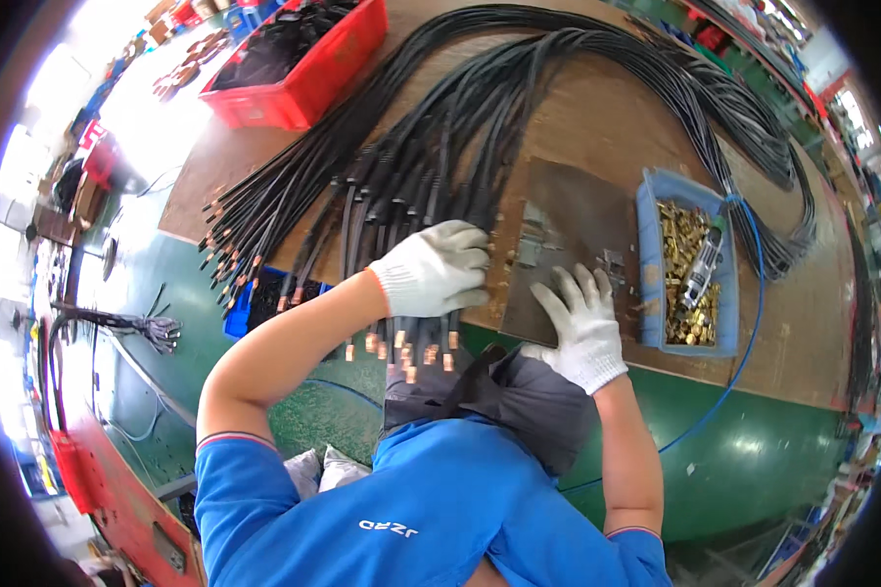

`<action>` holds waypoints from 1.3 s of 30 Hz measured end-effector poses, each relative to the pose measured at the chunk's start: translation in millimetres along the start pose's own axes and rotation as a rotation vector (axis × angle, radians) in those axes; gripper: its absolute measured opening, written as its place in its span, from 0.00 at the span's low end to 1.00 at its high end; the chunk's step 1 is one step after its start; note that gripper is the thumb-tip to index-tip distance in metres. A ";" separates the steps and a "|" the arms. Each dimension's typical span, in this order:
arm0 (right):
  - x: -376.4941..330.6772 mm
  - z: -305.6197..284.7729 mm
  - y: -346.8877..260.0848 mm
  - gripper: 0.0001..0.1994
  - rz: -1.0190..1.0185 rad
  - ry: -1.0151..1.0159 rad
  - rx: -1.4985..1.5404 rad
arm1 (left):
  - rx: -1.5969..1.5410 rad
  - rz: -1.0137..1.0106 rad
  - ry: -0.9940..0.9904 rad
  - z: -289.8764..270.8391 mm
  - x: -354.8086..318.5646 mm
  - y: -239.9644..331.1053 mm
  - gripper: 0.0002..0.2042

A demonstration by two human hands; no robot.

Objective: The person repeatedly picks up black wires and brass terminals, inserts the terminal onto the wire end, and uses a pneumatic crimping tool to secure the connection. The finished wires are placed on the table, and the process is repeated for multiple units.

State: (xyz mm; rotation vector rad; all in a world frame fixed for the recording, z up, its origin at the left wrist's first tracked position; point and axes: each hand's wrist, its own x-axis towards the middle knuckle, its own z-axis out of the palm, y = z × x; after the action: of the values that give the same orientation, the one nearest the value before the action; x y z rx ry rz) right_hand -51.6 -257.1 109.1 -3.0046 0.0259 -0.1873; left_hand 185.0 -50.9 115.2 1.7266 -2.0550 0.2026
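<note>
At the centre of the frame, two white-gloved hands are working over a wooden bench.

Left hand [439, 269] is closing its fingers around a bundle of black rubber cables with copper ends [401, 210]; right hand [582, 328] is resting spread wide on a dark metal plate [568, 225], beside a blue plastic tray of brass fittings [653, 196]. Overhanging cable ends could likely slip off the edge if that grip loosens.

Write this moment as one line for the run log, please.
left hand: gloved, on black cable bundle | right hand: gloved, fingers spread on dark plate | blue bin: brass parts
</note>
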 end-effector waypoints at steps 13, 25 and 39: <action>-12.3 16.3 17.0 0.24 -0.060 0.447 0.328 | 0.105 -0.238 -0.127 -55.4 -8.4 -5.5 0.16; -20.7 15.8 22.1 0.15 0.119 0.446 0.615 | 0.258 -0.049 -0.701 -58.2 37.4 5.8 0.11; 20.2 -30.6 27.0 0.14 0.326 0.409 0.927 | 0.259 0.114 -0.380 -46.3 66.8 -37.5 0.12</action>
State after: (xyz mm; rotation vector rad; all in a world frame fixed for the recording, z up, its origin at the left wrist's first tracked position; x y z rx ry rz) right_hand -35.6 -288.3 138.1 -1.9687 0.3559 -0.5825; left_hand 224.3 -100.6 178.3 1.9203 -2.4973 0.1947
